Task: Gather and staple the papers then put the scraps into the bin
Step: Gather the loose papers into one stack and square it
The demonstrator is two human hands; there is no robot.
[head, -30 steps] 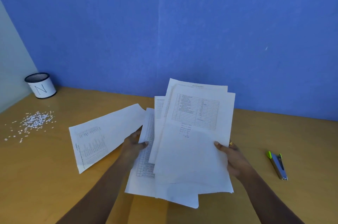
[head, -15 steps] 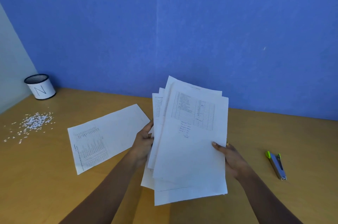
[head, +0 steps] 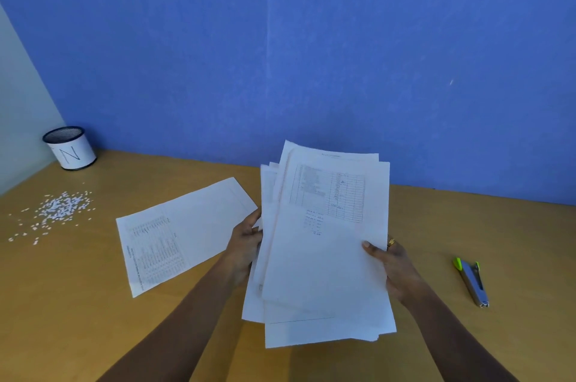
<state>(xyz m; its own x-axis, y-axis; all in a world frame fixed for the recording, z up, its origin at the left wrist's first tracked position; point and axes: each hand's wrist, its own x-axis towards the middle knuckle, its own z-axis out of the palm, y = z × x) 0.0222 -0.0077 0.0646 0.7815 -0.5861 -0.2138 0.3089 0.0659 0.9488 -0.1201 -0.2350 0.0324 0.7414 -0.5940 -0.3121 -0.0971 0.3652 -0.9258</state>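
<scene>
I see both hands clamp the stack (head: 324, 257) above the desk (head: 467, 225): left hand (head: 244, 244) on its left edge, right hand (head: 389, 263) on its right. One sheet (head: 184, 235) lies flat beside it. Scraps (head: 62, 208) near bin (head: 69, 147) far left, stapler (head: 472, 280) right. Blue wall (head: 311, 54) behind.

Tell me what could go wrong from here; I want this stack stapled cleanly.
The stack is fanned and uneven between the left hand and right hand, so a staple might miss the lower sheets. One sheet lies apart on the table and could be left out. The scraps could scatter.
</scene>
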